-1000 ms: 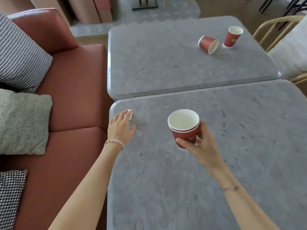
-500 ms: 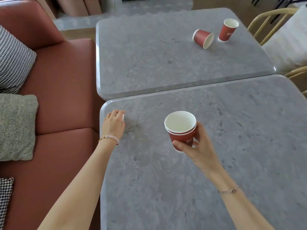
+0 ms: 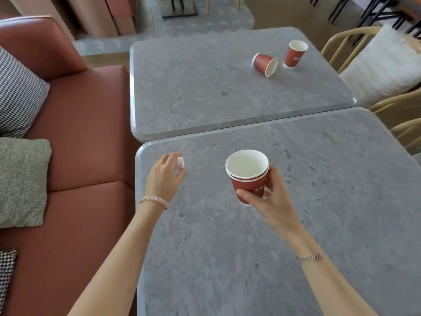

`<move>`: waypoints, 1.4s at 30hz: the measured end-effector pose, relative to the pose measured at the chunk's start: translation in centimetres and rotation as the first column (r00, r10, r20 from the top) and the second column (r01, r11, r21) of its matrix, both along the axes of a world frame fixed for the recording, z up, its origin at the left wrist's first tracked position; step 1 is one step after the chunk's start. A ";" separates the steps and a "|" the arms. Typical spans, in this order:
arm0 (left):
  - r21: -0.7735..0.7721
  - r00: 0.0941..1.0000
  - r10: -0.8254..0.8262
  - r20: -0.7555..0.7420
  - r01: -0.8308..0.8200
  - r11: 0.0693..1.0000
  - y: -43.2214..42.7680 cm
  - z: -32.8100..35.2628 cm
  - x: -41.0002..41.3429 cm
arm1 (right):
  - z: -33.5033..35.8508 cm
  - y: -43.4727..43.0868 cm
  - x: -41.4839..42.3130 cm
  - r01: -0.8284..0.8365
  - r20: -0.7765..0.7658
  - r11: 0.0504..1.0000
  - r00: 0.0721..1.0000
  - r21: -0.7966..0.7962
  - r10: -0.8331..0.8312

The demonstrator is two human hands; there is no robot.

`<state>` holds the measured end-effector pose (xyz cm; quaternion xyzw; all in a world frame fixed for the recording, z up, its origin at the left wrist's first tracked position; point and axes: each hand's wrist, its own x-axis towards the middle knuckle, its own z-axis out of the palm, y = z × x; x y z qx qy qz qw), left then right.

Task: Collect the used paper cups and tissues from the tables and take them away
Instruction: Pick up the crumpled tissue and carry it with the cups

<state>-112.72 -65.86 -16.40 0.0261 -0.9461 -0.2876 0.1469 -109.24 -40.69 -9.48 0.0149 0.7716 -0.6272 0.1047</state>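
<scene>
1. Red paper all over the head view, so cups first. My right hand [image 3: 271, 201] is wrapped round the stacked cups [image 3: 248, 176], two of them nested one inside the other, thumb on the near side and fingers curled round the back. You can see both white rims, one just above the other. The inner cup looks white and empty as far as I can see down into it.
2. That stack sits upright in my grip, long axis roughly vertical, mouth facing up at me. It's held above the near table [image 3: 319, 201], around the middle of it.
3. My left hand [image 3: 164, 179] is at the far-left corner of the same table, fingers curled in and pinching a small scrunched white tissue [image 3: 180, 162] at the fingertips. Can't tell if the tissue is touching the tabletop.
4. Over on the far table [image 3: 193, 87], towards its far-right corner, are two more red cups. The tipped cup [image 3: 264, 63] lies on its side, open mouth pointing near-right and base pointing far-left. The upright cup [image 3: 295, 54] stands just to the right of it, mouth up, with a small gap between them. White inside, but I can't tell whether anything's in it.
5. Reddish-brown sofa [image 3: 86, 133] runs along my left, with a grey cushion [image 3: 20, 181] on it. A pale wooden chair [image 3: 341, 42] is off to the right.
</scene>
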 end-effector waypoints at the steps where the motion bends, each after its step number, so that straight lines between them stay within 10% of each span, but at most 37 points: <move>1: 0.015 1.000 -0.008 -0.020 0.008 1.000 0.7 0.6 0.4 | 0.4 0.3 0.3 0.009 -0.009 1.000 1.000 0.005 -0.009; 42: 0.178 0.828 -0.502 -0.251 0.549 0.817 31.0 14.0 16.8 | 5.9 25.0 20.2 0.468 -0.205 0.877 0.853 -0.105 -0.480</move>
